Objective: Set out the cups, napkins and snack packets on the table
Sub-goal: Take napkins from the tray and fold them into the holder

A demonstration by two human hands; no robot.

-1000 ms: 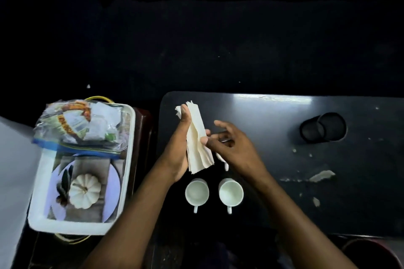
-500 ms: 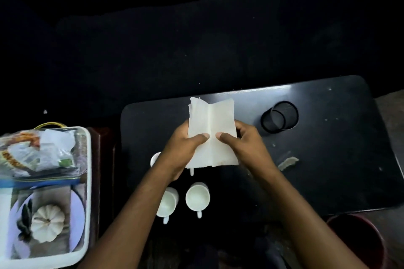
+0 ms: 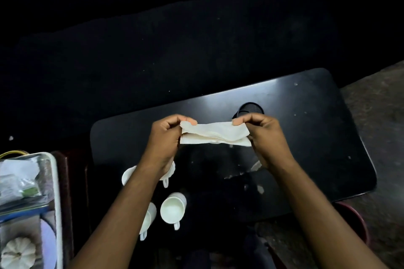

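Holding the napkins [image 3: 215, 136] up over the middle of the table [image 3: 317, 148], I have one end in each hand. The left hand [image 3: 168, 135] pinches the left end with thumb and bent fingers [image 3: 184, 119], and the right hand [image 3: 266, 137] pinches the right end the same way. I think the pile is pulled flat like this so it is neat and one napkin can be slid off. Both hands reach out from the near side of the table, knuckles up. The white cups [image 3: 173, 208] sit on the near left part of the table. The snack packets [image 3: 19, 181] lie in a tray [image 3: 55, 181] off the table's left side.
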